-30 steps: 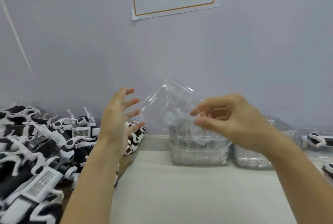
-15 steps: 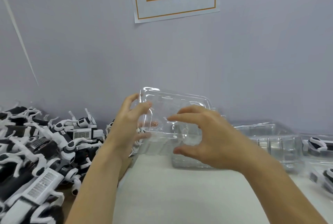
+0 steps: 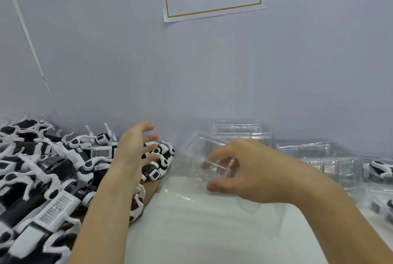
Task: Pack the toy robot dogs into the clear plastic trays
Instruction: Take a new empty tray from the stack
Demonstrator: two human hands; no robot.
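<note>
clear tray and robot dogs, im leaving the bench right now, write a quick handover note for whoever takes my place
Left hand: open, fingers spread, over the near edge of the toy robot dog pile, holding nothing.
Right hand: fingers curled round the clear plastic tray, low over the white work surface.
Stock: stack of empty trays at the wall behind it; more trays at the right, at least one packed dog at the far right.
Done: one empty tray pulled from the stack.
Left: set the tray flat, pick a dog from the pile, seat it, repeat.
</note>
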